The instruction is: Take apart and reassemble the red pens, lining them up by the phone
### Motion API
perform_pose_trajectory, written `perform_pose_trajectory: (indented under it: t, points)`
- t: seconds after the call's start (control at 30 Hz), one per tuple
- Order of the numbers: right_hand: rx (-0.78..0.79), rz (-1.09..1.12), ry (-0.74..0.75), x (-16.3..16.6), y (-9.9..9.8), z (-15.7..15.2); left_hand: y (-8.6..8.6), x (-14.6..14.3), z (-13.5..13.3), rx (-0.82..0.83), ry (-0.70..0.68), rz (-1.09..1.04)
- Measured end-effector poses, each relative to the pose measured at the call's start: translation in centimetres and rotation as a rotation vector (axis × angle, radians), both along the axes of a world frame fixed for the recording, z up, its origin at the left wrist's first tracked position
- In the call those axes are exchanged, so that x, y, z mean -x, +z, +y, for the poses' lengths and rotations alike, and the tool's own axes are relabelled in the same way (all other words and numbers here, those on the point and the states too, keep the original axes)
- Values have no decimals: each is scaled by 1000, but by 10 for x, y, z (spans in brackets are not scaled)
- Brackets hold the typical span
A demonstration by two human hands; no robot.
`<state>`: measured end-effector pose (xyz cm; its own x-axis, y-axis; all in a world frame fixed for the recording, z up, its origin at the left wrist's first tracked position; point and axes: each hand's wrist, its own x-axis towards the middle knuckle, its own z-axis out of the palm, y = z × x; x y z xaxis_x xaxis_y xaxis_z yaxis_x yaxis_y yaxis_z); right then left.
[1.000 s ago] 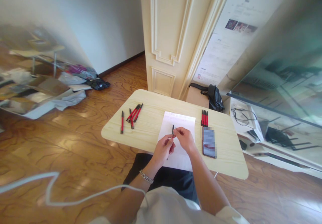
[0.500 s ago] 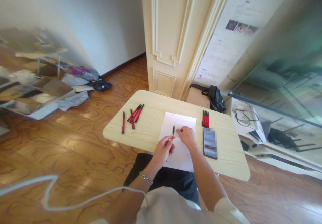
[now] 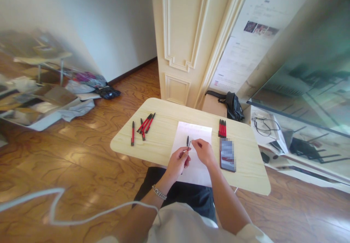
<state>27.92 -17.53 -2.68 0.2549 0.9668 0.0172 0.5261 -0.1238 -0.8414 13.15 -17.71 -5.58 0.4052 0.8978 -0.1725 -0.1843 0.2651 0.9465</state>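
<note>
My left hand (image 3: pixel 179 160) is closed around a pen, mostly hidden by the fingers. A thin dark rod (image 3: pixel 189 144), which looks like a refill, sticks up out of its grip. My right hand (image 3: pixel 202 151) is pinched at the rod's upper end; anything between its fingertips is too small to make out. Just beyond the left fingertips a black pointed pen part (image 3: pixel 187 140) shows against the white paper sheet (image 3: pixel 179 132). Both hands are over this sheet.
Several red and black pens (image 3: pixel 144 125) lie loosely on the table (image 3: pixel 164 110) at left, with a single pen (image 3: pixel 132 133) beside them. At right, more pens (image 3: pixel 222 128) form a neat row above a phone (image 3: pixel 228 155). A black bag (image 3: pixel 233 106) rests behind the table.
My right hand has shifted slightly, its fingertips now at the rod's upper end. The rod now tilts right, apart from the black part. My left hand has hardly moved.
</note>
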Motion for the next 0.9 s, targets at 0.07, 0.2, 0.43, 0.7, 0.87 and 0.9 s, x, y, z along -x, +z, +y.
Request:
perform_pose_trajectory:
  t: [0.07, 0.2, 0.43, 0.7, 0.87, 0.9]
  points:
    - [-17, 113, 66, 4, 0, -9, -1, -3, -1, -16, -5, 2]
    - [-47, 235, -8, 0, -5, -8, 0, -9, -5, -2, -41, 21]
    - [12, 320, -175, -41, -10, 25, 1, -7, -10, 22, -56, 14]
    - [230, -258, -173, -29, -26, 32, 5, -4, -8, 16, -22, 26]
    - [196, -340, -175, -21, -24, 31, 11, -4, -6, 54, -2, -4]
    - [175, -321, -183, -21, -22, 30, 12, -4, -5, 76, -1, -13]
